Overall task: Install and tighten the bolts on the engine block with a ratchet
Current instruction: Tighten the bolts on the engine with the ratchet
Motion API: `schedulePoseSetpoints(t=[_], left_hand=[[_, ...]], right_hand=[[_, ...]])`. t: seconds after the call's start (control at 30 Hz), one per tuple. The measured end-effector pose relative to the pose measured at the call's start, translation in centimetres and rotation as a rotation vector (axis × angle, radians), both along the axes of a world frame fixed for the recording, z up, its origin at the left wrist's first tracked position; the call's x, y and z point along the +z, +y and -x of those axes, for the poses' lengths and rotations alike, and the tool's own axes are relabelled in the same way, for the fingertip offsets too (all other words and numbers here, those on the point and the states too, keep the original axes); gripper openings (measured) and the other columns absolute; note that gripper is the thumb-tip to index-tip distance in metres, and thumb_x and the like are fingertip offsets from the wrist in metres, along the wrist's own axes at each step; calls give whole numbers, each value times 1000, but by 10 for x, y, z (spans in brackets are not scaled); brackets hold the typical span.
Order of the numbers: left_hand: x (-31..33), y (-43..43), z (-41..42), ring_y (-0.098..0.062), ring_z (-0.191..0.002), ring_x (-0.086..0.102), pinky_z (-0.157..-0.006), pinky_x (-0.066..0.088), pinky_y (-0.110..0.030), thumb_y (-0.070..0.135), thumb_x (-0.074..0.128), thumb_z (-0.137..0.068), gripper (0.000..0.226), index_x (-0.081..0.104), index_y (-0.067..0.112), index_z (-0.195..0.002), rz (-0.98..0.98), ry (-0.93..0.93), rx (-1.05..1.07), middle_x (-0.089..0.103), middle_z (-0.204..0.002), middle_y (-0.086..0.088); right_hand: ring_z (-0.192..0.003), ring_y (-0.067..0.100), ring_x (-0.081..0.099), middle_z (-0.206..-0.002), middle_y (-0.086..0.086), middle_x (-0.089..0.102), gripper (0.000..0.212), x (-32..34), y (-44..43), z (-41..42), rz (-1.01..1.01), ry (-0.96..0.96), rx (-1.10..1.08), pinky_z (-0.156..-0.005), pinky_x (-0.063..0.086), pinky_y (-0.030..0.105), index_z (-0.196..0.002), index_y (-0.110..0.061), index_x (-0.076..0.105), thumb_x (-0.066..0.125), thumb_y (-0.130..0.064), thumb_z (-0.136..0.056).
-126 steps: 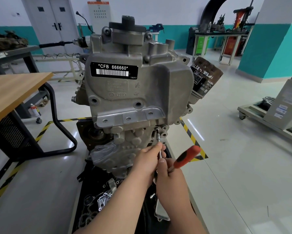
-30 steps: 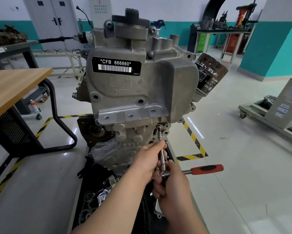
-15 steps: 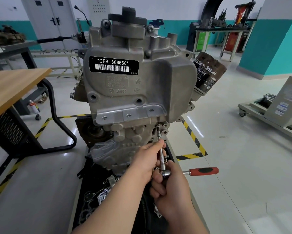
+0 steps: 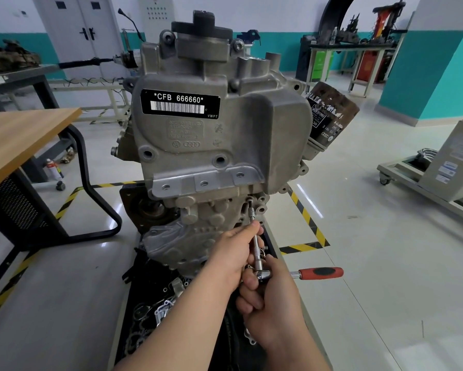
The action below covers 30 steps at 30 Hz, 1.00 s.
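A grey engine block (image 4: pixel 225 135) with a black CFB 666660 label stands upright in front of me. A ratchet (image 4: pixel 320 273) with an orange-and-black handle points right; its thin extension bar (image 4: pixel 256 243) runs up to a bolt (image 4: pixel 250 203) low on the block's right side. My left hand (image 4: pixel 234 257) pinches the extension bar near its upper part. My right hand (image 4: pixel 272 298) grips the ratchet head, thumb over it. The socket end sits on the bolt.
A rusty black oil filter (image 4: pixel 329 113) juts from the block's right. A wooden table (image 4: pixel 16 140) with a black frame stands left. Loose gaskets and parts (image 4: pixel 155 311) lie on the black stand below. A wheeled cart (image 4: pixel 426 172) is at right.
The ratchet handle swung from pointing up-right to pointing straight right. Over the last second both hands and the handle have stayed nearly still.
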<state>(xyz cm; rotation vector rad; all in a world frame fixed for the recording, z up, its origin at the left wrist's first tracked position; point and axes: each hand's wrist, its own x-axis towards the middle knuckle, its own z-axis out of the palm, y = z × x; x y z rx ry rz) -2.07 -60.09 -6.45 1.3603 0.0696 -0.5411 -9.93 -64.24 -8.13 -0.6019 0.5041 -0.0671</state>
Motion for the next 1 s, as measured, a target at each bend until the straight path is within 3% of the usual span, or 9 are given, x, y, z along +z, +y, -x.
schedulePoseSetpoints(t=[0.33, 0.5, 0.63, 0.8, 1.0], left_hand=[[0, 0, 1, -11, -40, 37, -43, 36, -20, 29, 58, -95, 27, 66, 13, -75, 15, -2, -13, 58, -52, 3], [0, 0, 1, -14, -44, 38, -43, 35, -20, 28, 58, -95, 27, 66, 12, -75, 16, 5, -13, 58, -52, 3], [1, 0, 1, -10, -39, 37, -44, 35, -20, 29, 57, -95, 27, 67, 13, -75, -4, 7, -17, 58, -52, 4], [-1, 0, 0, -12, -42, 37, -44, 33, -21, 30, 58, -95, 27, 67, 13, -76, -9, 1, -15, 58, -53, 4], [2, -4, 0, -9, -40, 40, -39, 32, -17, 29, 53, -97, 27, 67, 13, -81, -4, 39, -25, 57, -60, 3]], right_hand=[[-33, 15, 18, -49, 8, 41, 34, 0, -2, -1, 190, 102, -21, -37, 22, 21, -68, -13, 57, 41, -27, -94], [-33, 13, 17, -48, 6, 40, 36, 0, -2, -1, 126, 80, -18, -36, 21, 21, -65, -15, 58, 42, -28, -94], [-33, 16, 21, -51, 9, 41, 34, -1, -2, -2, 236, 128, -32, -38, 24, 23, -68, -12, 57, 42, -28, -94], [-33, 15, 19, -49, 8, 41, 35, -1, -2, -1, 173, 103, -43, -36, 23, 22, -65, -14, 58, 42, -26, -94], [-33, 15, 22, -49, 8, 42, 35, -7, -4, -1, 279, 127, -45, -36, 25, 24, -68, -12, 58, 42, -28, -95]])
